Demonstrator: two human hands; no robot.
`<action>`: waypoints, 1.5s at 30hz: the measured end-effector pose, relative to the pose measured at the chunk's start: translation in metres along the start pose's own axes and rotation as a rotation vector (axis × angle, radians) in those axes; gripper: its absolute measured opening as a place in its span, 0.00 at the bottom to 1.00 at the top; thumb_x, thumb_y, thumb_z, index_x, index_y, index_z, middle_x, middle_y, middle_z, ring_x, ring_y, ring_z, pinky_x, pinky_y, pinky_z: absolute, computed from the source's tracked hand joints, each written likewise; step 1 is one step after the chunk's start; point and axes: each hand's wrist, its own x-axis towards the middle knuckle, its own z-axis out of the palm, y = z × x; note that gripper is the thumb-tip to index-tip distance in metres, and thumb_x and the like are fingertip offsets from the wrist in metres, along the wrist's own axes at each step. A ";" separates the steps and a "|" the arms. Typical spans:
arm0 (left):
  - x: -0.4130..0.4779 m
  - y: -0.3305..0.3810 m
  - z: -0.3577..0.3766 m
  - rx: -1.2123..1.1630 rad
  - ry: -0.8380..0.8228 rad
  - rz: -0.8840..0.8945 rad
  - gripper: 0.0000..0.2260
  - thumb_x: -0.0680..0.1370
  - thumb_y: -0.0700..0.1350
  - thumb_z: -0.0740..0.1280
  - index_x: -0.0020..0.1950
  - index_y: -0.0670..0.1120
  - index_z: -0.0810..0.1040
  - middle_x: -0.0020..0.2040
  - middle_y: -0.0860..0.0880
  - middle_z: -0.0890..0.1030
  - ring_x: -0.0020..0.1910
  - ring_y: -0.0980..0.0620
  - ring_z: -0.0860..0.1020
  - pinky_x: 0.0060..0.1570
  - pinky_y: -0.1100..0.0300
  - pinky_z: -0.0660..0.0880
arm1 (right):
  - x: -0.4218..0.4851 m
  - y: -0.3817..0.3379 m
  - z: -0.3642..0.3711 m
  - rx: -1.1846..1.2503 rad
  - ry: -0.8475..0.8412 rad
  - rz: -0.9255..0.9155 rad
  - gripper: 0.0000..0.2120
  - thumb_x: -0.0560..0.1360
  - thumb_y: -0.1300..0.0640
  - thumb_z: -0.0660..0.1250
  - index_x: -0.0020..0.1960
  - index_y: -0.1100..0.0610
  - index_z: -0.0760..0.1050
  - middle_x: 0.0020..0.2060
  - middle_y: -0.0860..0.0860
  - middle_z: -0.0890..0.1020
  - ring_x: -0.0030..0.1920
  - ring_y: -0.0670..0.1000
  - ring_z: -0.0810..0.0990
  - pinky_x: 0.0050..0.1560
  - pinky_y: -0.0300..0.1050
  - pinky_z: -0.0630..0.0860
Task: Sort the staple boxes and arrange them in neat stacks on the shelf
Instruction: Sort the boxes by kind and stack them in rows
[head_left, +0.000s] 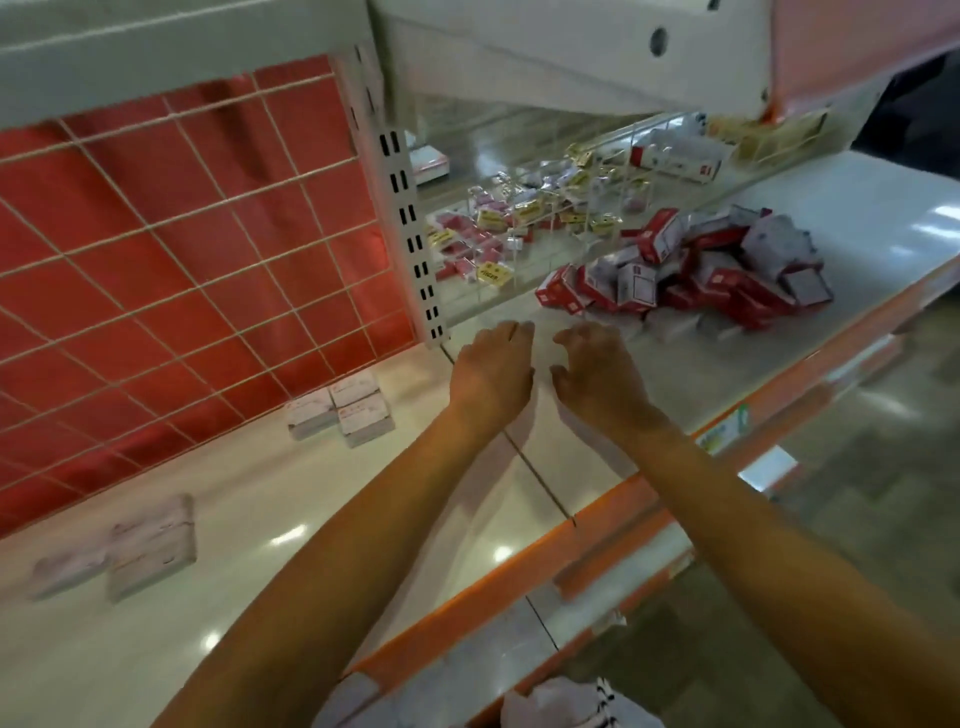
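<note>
Both hands hover side by side at the middle of the frame over the shelf (249, 525). The left hand (493, 371) and right hand (597, 376) have loosely curled fingers and hold nothing. A jumbled pile of red-and-white staple boxes (685, 275) lies at centre right, and small white boxes (340, 410) sit stacked at lower left.

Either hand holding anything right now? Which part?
Nothing is held: the left hand and right hand are both empty, fingers loosely curled over the glossy white shelf, apart from the heap of red-and-white cardboard staple boxes.
</note>
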 end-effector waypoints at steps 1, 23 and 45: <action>0.009 0.002 0.001 0.002 -0.009 0.001 0.25 0.78 0.46 0.64 0.73 0.44 0.62 0.70 0.43 0.68 0.63 0.42 0.72 0.56 0.49 0.74 | 0.005 0.010 -0.002 0.000 0.036 0.024 0.19 0.72 0.59 0.65 0.63 0.61 0.73 0.60 0.59 0.75 0.61 0.60 0.70 0.60 0.51 0.69; 0.128 0.021 0.023 -0.054 -0.032 0.107 0.18 0.74 0.36 0.67 0.64 0.40 0.71 0.61 0.41 0.69 0.51 0.39 0.77 0.50 0.50 0.77 | 0.083 0.080 -0.014 -0.058 0.088 0.181 0.24 0.73 0.46 0.68 0.65 0.55 0.68 0.64 0.63 0.68 0.61 0.63 0.70 0.59 0.55 0.69; 0.006 -0.033 0.015 -0.518 0.044 -0.279 0.14 0.71 0.45 0.74 0.54 0.46 0.78 0.51 0.48 0.80 0.49 0.50 0.78 0.49 0.55 0.76 | 0.016 0.016 0.005 0.501 0.183 0.062 0.19 0.69 0.67 0.70 0.59 0.62 0.76 0.54 0.58 0.80 0.54 0.56 0.78 0.50 0.37 0.69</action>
